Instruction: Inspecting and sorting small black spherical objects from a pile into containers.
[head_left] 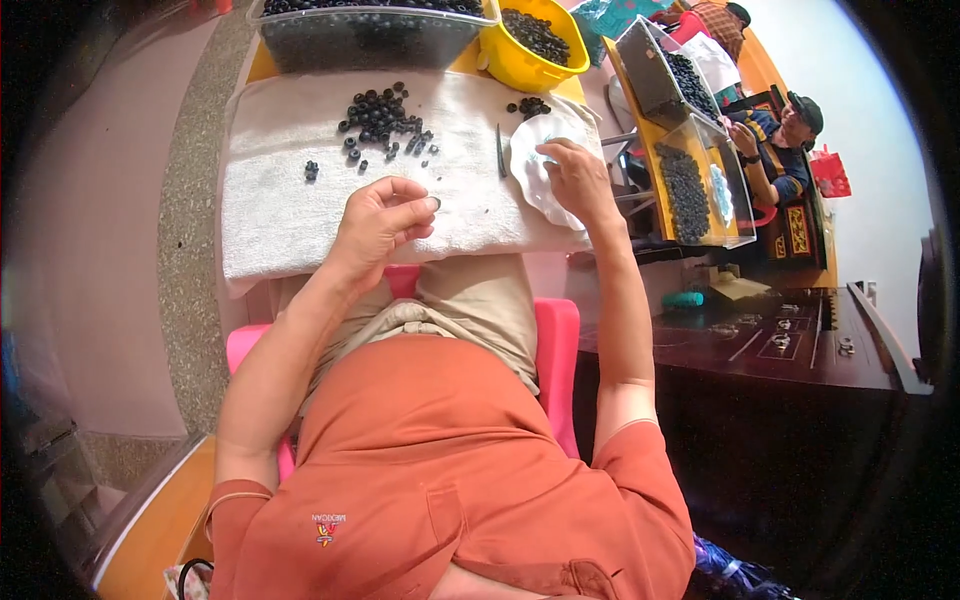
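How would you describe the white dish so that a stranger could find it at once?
Look at the white towel spread across the table in front of the seated person. At its right end lies a white dish with a wavy rim, under the right hand. Unlike the yellow bowl behind it, it is flat and pale.

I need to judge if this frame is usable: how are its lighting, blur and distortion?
Head view: even, soft light, no harsh glare; strong fisheye bending with black corners; the white towel and left hand are fairly sharp; the small dark beads lack fine detail.
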